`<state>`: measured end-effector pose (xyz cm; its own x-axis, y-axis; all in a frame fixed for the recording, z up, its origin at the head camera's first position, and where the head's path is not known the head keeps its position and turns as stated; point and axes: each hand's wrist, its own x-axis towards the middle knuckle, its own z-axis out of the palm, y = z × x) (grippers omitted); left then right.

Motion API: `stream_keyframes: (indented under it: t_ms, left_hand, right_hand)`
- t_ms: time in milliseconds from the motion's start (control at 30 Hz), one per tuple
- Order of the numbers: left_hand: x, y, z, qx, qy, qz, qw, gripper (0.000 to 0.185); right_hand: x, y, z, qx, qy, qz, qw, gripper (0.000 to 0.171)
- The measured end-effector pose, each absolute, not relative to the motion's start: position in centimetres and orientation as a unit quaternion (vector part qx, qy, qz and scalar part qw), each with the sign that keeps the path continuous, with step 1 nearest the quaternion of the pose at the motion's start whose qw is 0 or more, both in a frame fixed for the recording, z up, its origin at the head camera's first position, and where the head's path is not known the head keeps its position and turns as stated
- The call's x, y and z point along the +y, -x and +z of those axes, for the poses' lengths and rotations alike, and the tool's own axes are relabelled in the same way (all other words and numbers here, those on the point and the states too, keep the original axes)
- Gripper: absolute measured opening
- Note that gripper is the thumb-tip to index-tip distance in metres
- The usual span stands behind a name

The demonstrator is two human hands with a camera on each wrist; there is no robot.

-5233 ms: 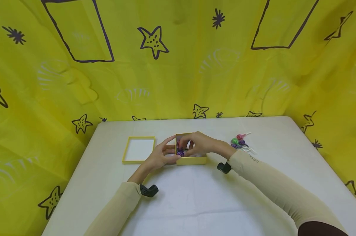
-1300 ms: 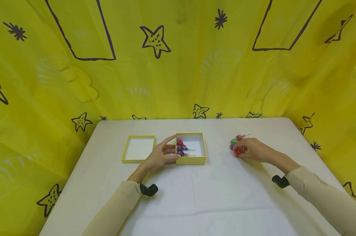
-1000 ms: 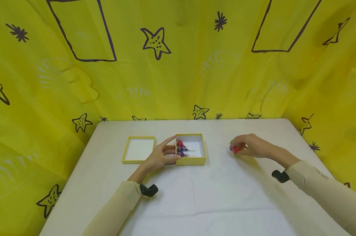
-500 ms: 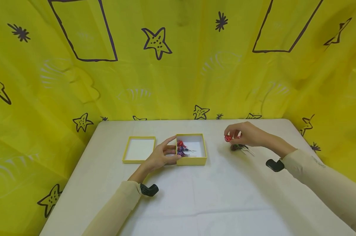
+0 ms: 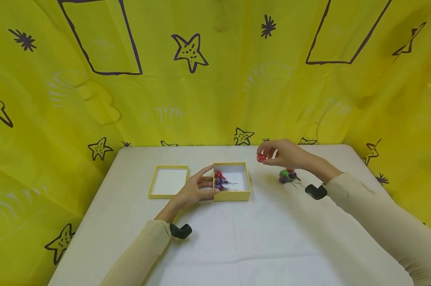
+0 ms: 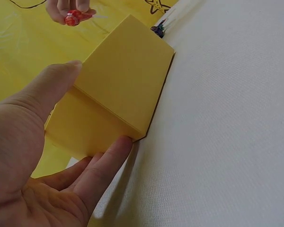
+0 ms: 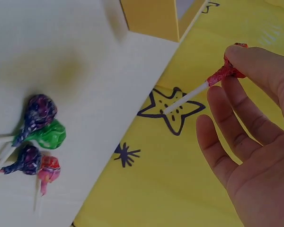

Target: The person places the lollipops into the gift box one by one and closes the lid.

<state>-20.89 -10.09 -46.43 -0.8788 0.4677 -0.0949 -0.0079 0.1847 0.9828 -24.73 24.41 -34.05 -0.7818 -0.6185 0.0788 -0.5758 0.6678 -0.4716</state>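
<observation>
My right hand [image 5: 277,154] is raised above the table and pinches a red-wrapped lollipop [image 5: 260,158] [image 7: 227,71] by its head, stick pointing back; it also shows as the red lollipop [image 6: 72,18] in the left wrist view. The hand hangs just right of the open yellow box [image 5: 232,194] [image 6: 125,90], which holds several red and purple lollipops [image 5: 219,180]. My left hand [image 5: 195,188] [image 6: 47,156] rests against the box's left side, thumb and fingers touching its wall. Several loose lollipops [image 5: 288,176] [image 7: 38,137] lie on the white table [image 5: 236,238].
The box's yellow lid [image 5: 167,181] lies open side up, left of the box. Yellow patterned cloth [image 5: 215,79] hangs behind and on both sides of the table. Black wrist mounts [image 5: 180,230] sit at both sleeves.
My right hand went from the box to the lollipop pile, picked up a red one, and has lifted it leftward toward the box. The left hand has stayed on the box.
</observation>
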Motion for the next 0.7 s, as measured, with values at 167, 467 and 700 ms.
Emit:
stream_keyframes:
  t_ms: [167,467,700]
  left_hand:
    - [-10.1,20.9,-46.4,0.745,-0.152,0.621,0.189,0.089]
    - [-10.1,20.8,-46.5,0.749,-0.154,0.619,0.18,0.089]
    - [-10.0,20.9,-46.5,0.749,-0.144,0.619,0.19,0.088]
  right_hand:
    - [23.2,25.1,-33.9,0.907,0.336,-0.249,0.042,0.025]
    - [21.3,25.6,-34.0,0.9,0.352,-0.255,0.039,0.023]
    - [19.5,25.7,-34.6,0.891,0.357,-0.275,0.056,0.025]
